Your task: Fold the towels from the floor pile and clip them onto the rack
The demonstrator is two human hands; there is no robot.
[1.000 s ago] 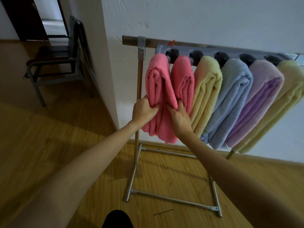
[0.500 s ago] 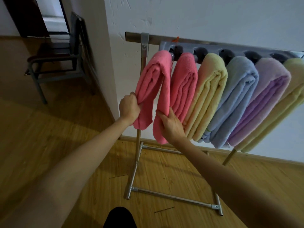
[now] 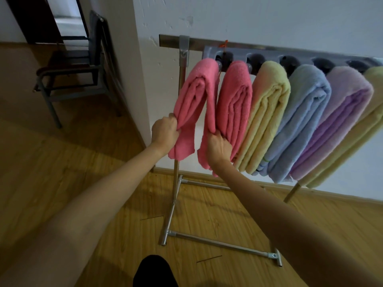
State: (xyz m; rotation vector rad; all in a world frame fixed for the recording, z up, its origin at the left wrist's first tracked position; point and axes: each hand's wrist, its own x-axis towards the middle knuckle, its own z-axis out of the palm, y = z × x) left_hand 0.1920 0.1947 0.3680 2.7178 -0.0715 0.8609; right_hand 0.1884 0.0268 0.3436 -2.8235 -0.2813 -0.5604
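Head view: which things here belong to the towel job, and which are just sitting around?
Part of the job:
- leftmost pink towel, gripped by left hand and right hand
- rack with its clip bar
- five more hung towels: pink, yellow, blue, purple, pale yellow

Just lying about:
- chair by the doorway

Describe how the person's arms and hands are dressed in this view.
Both forearms are bare as far as the frame shows: no sleeves in view. The left hand and right hand wear no gloves, and no rings, watch or bracelets are visible on the sides that show. Nothing is marked on either arm.
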